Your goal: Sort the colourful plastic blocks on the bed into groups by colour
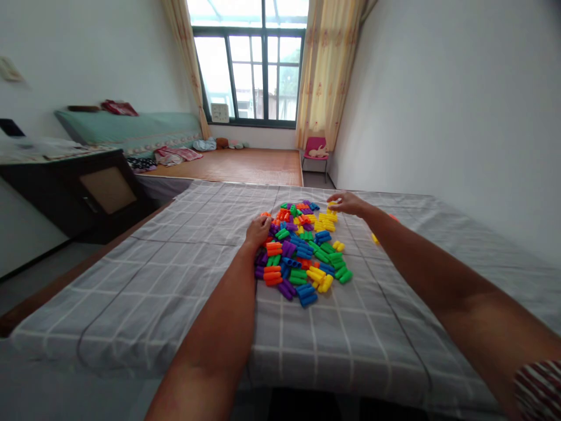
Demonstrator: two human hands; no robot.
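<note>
A pile of plastic toy blocks (302, 250), each shaped like short tubes joined side by side, lies on the checked cloth. The blocks are orange, purple, blue, green and yellow. At the pile's far left edge is my left hand (258, 230), its fingers curled down among the pieces; what they hold is hidden. An orange block (266, 214) shows just past those fingertips. My right hand (348, 203) reaches to the far right side, thumb and fingers closed around a yellow block (332, 207). More yellow blocks (325, 222) lie together just below it.
The grey checked cloth (175, 280) covers the table or bed before me. Right of the pile, a yellow piece (375, 238) and an orange piece (393, 217) lie partly behind my right forearm. A dark cabinet (105, 187) stands left; a pink chair (315, 146) is by the window.
</note>
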